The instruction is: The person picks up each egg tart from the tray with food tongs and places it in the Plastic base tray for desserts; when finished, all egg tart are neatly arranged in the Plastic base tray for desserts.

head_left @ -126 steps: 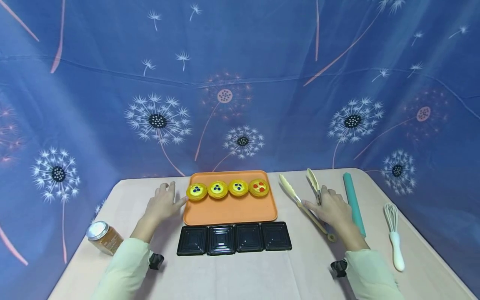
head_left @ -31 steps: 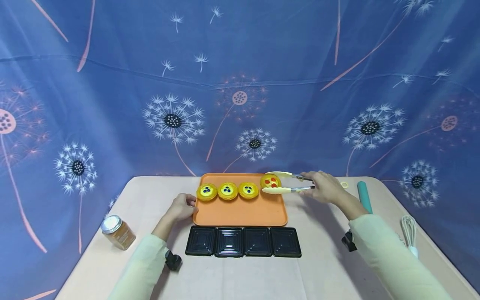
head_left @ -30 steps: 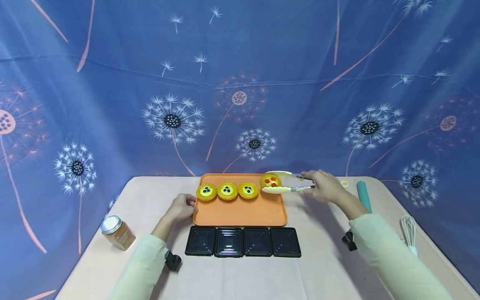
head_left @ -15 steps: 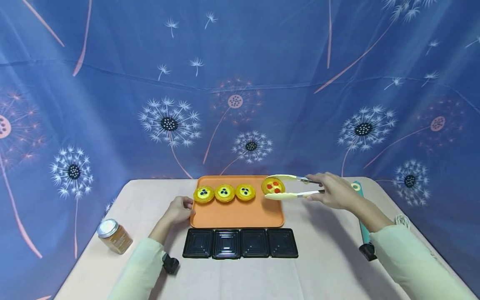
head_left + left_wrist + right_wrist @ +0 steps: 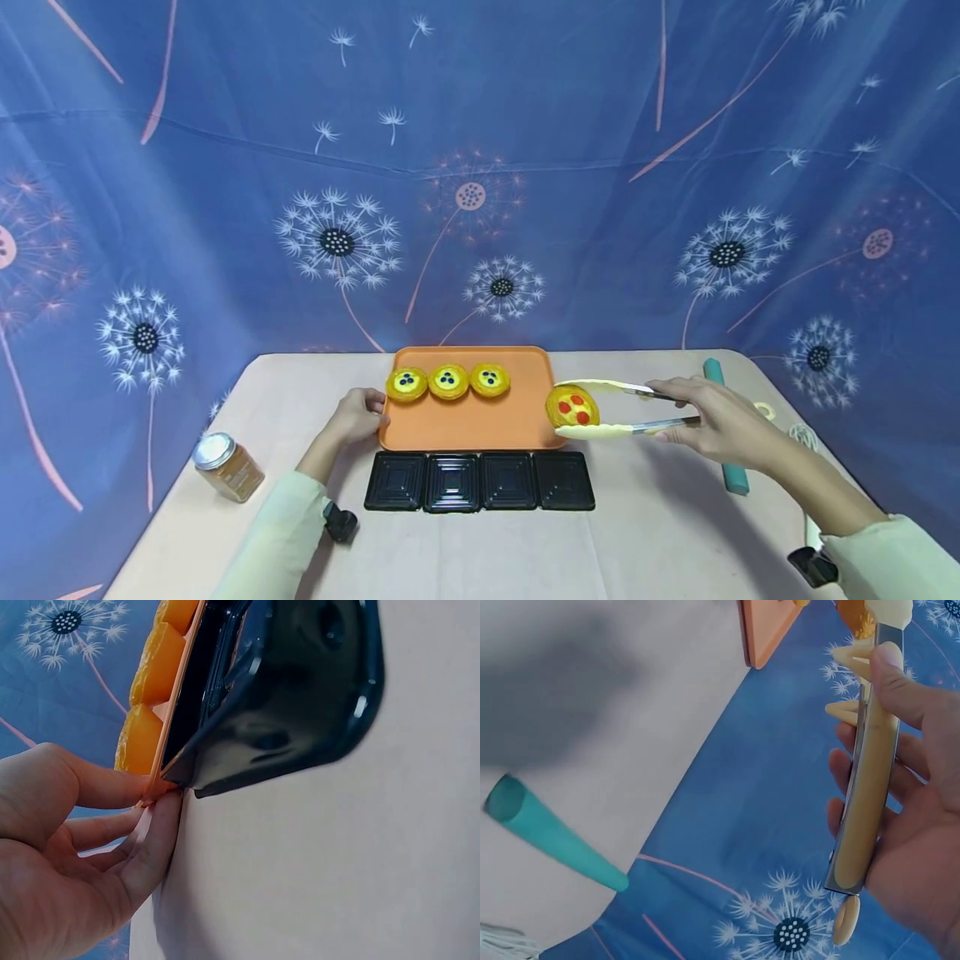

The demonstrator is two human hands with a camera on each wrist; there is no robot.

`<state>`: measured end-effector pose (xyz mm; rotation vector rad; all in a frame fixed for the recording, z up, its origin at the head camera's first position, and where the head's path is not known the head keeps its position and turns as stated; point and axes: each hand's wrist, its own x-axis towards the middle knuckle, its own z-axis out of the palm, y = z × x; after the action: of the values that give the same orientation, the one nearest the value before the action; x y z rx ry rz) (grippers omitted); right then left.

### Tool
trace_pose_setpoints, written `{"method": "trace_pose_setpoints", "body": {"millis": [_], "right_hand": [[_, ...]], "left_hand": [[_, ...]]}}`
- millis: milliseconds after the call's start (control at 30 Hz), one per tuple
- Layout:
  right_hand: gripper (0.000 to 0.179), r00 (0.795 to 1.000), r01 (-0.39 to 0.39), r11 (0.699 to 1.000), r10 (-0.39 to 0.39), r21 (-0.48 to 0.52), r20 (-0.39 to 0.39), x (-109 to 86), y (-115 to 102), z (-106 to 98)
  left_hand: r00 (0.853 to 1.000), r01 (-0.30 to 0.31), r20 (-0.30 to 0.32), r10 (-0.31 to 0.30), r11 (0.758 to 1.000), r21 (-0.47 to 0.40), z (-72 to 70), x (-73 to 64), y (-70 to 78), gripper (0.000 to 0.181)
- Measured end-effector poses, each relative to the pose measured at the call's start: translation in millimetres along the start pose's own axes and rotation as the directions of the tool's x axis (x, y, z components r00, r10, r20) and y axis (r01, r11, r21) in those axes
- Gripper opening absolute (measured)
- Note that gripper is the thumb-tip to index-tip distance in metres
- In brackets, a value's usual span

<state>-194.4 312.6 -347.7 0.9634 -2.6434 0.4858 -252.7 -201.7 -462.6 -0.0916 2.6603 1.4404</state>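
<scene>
My right hand [image 5: 727, 423] grips a pair of cream-tipped tongs [image 5: 596, 432] by its handles. Between the tong tips a yellow tart [image 5: 572, 407] with red pieces on top is held above the right edge of the orange tray [image 5: 465, 429]. In the right wrist view my thumb lies along the tongs' handle [image 5: 871, 795]. My left hand [image 5: 358, 417] pinches the tray's left edge; thumb and fingers lie on either side of the rim in the left wrist view. Several tarts [image 5: 448, 382] with dark blue dots stand in a row on the tray.
Black square containers [image 5: 452, 483] form a row along the tray's front edge. A jar with a silver lid [image 5: 228, 468] stands at the left. To the right lie a teal cylinder [image 5: 736, 479] and a whisk [image 5: 804, 437], partly hidden by my arm. A patterned blue cloth hangs behind.
My right hand has picked up the tongs and taken the red-topped tart from the row, and now carries it right and nearer. My left hand has taken hold of the tray's edge.
</scene>
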Motion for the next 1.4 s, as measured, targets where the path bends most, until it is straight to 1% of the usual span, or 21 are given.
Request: {"method": "trace_pose_setpoints", "body": {"millis": [167, 300, 433, 633, 933, 1100, 1300, 1400], "right_hand": [[0.065, 1.0, -0.003, 1.0, 0.003, 0.01, 0.026, -12.8, -3, 2], [0.062, 0.999, -0.007, 0.999, 0.005, 0.041, 0.041, -17.5, -6, 7], [0.06, 0.999, -0.002, 0.997, -0.002, 0.079, 0.047, -19.2, -8, 16], [0.059, 0.998, 0.023, 0.995, -0.029, 0.099, 0.064, -25.1, -9, 31], [0.061, 0.997, 0.049, 0.998, -0.051, 0.044, 0.053, -31.9, -5, 45], [0.061, 0.995, 0.058, 0.997, -0.061, 0.047, 0.078, -34.6, -5, 47], [0.062, 0.995, 0.046, 0.999, -0.048, 0.025, 0.082, -34.2, -7, 47], [0.067, 0.994, 0.018, 0.999, -0.021, 0.031, 0.11, -33.1, -7, 45]], "left_hand": [[1.0, -0.002, -0.001, 0.002, 1.0, -0.01, -0.9, 0.2, -1.6, 0.035], [1.0, 0.002, 0.005, -0.002, 1.0, -0.014, -0.2, 1.0, -1.7, 0.035], [1.0, 0.008, 0.001, -0.008, 1.0, -0.011, 0.6, 1.3, -0.7, 0.035], [1.0, 0.019, -0.004, -0.019, 1.0, -0.003, 0.7, 1.3, 0.1, 0.036], [1.0, 0.016, -0.003, -0.016, 1.0, -0.006, 0.9, 0.7, -0.2, 0.037], [1.0, 0.015, -0.004, -0.015, 1.0, -0.008, 1.1, 0.1, 0.1, 0.038], [1.0, 0.019, -0.009, -0.019, 1.0, -0.007, 1.0, 1.0, -0.2, 0.038], [1.0, 0.013, -0.009, -0.013, 1.0, -0.005, 0.9, 1.4, -0.5, 0.038]]}}
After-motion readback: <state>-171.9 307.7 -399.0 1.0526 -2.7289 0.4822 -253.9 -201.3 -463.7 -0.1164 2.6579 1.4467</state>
